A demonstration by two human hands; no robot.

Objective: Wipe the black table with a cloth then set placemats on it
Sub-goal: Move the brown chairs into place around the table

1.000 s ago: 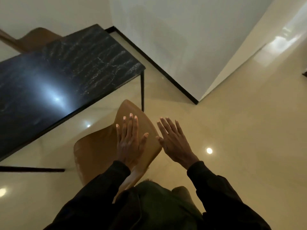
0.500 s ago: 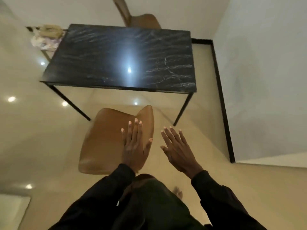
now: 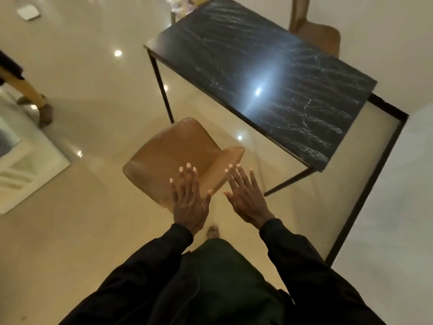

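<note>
- A downward view from the head shows a person's two bare hands held out in front of the body, in black sleeves (image 3: pixel 145 266).
- The left hand (image 3: pixel 189 198) is palm down, with its fingers straight and close together and the thumb out to the side. Its grip is flat and holds nothing.
- The right hand (image 3: pixel 246 195) is just beside it, also palm down. Its fingers are fanned apart, so that grip is spread and holds nothing.
- The left hand is seen over the near edge of a tan leather chair (image 3: pixel 173 156) (I cannot tell whether it touches the chair).
- The rectangular black marble-patterned worktop (image 3: pixel 304 109), veined in white and standing on thin black legs, is ahead and to the right, beyond the chair and apart from both hands. A bright spot of light glares on its top.
- A second tan chair (image 3: pixel 316 36) stands at the worktop's far side.
- A blurred pale bundle (image 3: pixel 180 5) sits past the worktop's far left corner, too unclear to identify.
- The glossy cream floor (image 3: pixel 93 90) reflects small ceiling lights.
- One of the person's own feet (image 3: pixel 212 231) shows on the floor between the wrists.
- Another person's lower leg (image 3: pixel 35 95) stands at the left edge, near a pale rug (image 3: pixel 28 165).
</note>
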